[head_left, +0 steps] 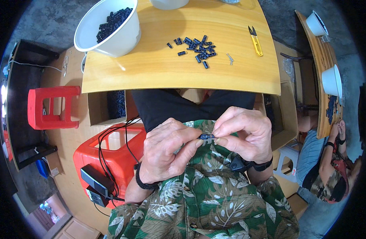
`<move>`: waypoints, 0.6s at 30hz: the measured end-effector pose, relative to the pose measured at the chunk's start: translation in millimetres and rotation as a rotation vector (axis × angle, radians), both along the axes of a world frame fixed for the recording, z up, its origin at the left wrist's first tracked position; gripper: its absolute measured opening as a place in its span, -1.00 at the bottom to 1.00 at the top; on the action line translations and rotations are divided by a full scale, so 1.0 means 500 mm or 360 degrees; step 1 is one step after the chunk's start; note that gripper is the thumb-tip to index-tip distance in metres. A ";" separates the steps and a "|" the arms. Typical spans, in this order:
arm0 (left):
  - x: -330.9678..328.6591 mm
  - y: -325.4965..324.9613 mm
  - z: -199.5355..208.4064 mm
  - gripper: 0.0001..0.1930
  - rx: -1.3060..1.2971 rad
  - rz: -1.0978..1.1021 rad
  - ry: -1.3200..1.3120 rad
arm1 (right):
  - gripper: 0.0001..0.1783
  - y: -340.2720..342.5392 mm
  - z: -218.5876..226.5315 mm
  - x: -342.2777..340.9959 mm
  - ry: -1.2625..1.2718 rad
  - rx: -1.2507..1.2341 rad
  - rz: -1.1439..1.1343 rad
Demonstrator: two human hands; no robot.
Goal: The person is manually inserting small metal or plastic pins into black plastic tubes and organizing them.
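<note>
Over my lap, my left hand [171, 149] and my right hand [244, 133] pinch the two ends of one small black plastic part [206, 136]. It lies level between the fingertips, its ends hidden by them. Beyond the near table edge, a loose pile of similar black plastic parts [201, 47] is spread on the yellow wooden table [159, 75]. Right of the pile are a few small silver pieces [230, 59], too small to name. Yellow-handled thread snips [255, 42] lie farther right, blades pointing away.
A white tub [129, 42] of black parts stands at the table's far left. Cardboard boxes [96, 109] sit below the table. Cables and a black adapter [96, 179] rest on a red stool [127, 159]; another red stool [53, 123] stands left. A co-worker [330, 171] sits at another table, right.
</note>
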State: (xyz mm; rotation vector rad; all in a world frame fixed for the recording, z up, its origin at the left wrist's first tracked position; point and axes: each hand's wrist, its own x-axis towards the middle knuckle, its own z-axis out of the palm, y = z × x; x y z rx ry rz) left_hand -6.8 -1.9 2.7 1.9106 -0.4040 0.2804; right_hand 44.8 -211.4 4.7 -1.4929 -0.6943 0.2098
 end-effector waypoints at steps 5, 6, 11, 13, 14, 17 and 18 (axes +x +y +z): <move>0.003 0.002 -0.002 -0.78 0.0052 -0.0041 -0.0034 | -0.79 0.000 0.020 0.007 -0.0025 -0.0088 0.0046; 0.003 0.002 -0.001 -0.78 0.0088 -0.0050 -0.0047 | -0.78 -0.001 0.025 0.011 -0.0078 -0.0175 0.0077; 0.002 0.003 -0.003 -0.77 0.0096 -0.0091 -0.0043 | -0.73 0.004 0.019 0.032 -0.0219 -0.0217 0.0181; 0.003 0.005 -0.002 -0.77 0.0078 -0.0115 -0.0025 | -0.71 0.008 0.018 0.038 -0.0237 -0.0227 0.0233; 0.003 0.007 -0.002 -0.76 0.0073 -0.0110 -0.0014 | -0.72 0.012 0.017 0.040 -0.0230 -0.0203 0.0242; 0.005 0.006 -0.001 -0.74 0.0079 -0.0093 -0.0024 | -0.75 0.012 0.015 0.039 -0.0184 -0.0192 0.0238; 0.004 0.006 -0.002 -0.73 0.0103 -0.0063 -0.0041 | -0.78 0.013 0.010 0.038 -0.0145 -0.0191 0.0241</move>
